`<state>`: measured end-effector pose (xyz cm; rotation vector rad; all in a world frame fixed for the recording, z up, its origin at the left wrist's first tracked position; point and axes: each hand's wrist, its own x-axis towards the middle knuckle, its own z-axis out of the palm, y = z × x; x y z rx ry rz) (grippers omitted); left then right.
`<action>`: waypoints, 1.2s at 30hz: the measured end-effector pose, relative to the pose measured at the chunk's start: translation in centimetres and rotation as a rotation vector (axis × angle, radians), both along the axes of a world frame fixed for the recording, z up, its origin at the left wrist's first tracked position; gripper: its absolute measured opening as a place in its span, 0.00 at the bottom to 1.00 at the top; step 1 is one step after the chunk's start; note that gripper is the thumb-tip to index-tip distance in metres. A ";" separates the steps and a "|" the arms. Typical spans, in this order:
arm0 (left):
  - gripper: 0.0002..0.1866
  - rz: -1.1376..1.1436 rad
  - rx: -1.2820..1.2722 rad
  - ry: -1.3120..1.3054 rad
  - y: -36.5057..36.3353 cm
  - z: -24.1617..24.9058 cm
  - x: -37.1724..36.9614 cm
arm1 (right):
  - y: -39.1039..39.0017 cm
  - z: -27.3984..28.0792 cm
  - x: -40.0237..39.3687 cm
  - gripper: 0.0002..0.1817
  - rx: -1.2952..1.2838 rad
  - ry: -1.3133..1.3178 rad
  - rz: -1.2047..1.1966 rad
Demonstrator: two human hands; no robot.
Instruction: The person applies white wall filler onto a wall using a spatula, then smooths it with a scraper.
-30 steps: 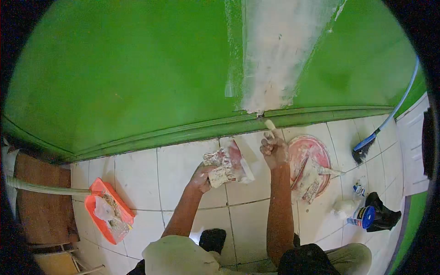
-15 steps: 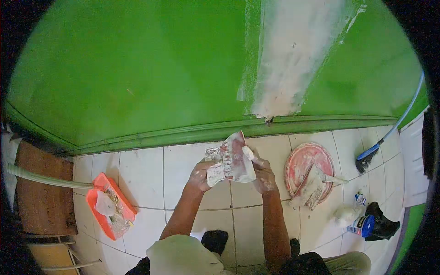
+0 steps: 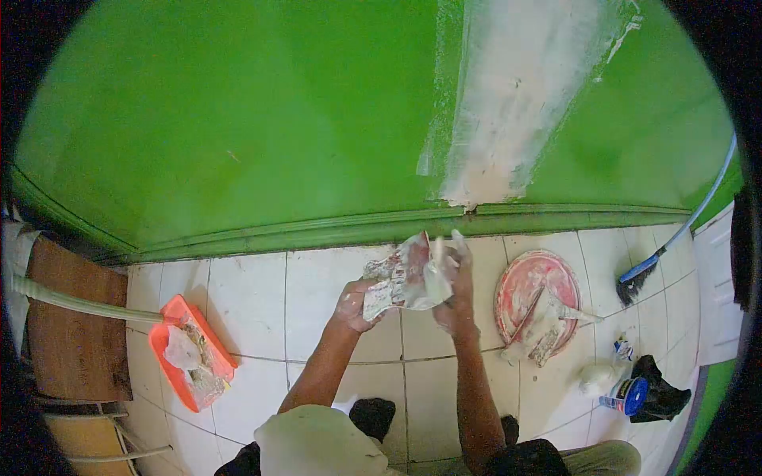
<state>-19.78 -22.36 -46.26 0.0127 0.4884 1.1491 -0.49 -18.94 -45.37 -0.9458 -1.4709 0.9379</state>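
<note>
A plaster-smeared flat piece (image 3: 395, 284), whitish with a reddish patch, is held above the tiled floor in front of the green wall (image 3: 238, 119). My left hand (image 3: 355, 305) grips its left edge with the fingers closed. At its right side is my right hand (image 3: 456, 285), dusted white and blurred, with some fingers raised; whether it grips the piece is unclear. To the right on the floor lies a red round lid (image 3: 512, 289) with white smears, and a plaster-coated tool (image 3: 548, 317) rests on it. A broad whitish strip (image 3: 504, 103) runs down the wall.
An orange dustpan (image 3: 176, 379) with debris lies at the left, near a brown wooden board (image 3: 79, 317). On the right are a blue broom (image 3: 639, 266), a blue-lidded container (image 3: 633, 397), a black plastic bag (image 3: 659, 393) and a whitish bag (image 3: 597, 378).
My right hand has shifted at the piece's right side, its fingers now raised and blurred. The piece has moved slightly right along with my left hand.
</note>
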 end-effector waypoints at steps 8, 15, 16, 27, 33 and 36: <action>0.19 -0.012 0.003 0.037 0.0 -2.3 -2.7 | -0.7 -0.5 -0.6 0.35 0.249 -0.201 -0.012; 0.18 0.050 -0.044 0.054 -0.3 -2.5 -2.6 | -1.2 -2.0 0.6 0.30 0.384 -0.401 -0.057; 0.18 0.056 -0.045 0.051 -0.4 -2.4 -2.7 | -1.3 -2.0 0.6 0.30 0.322 -0.364 -0.108; 0.22 0.050 0.012 0.007 -0.3 -0.8 -2.1 | -2.4 -2.6 -4.0 0.47 -0.350 0.887 0.236; 0.23 0.053 -0.032 0.187 -0.2 -3.1 -2.6 | -2.9 -3.9 -3.9 0.46 -0.470 0.966 0.411; 0.20 0.017 -0.004 0.025 0.0 -2.6 -2.2 | -2.8 -5.1 -3.9 0.43 -0.396 0.947 0.402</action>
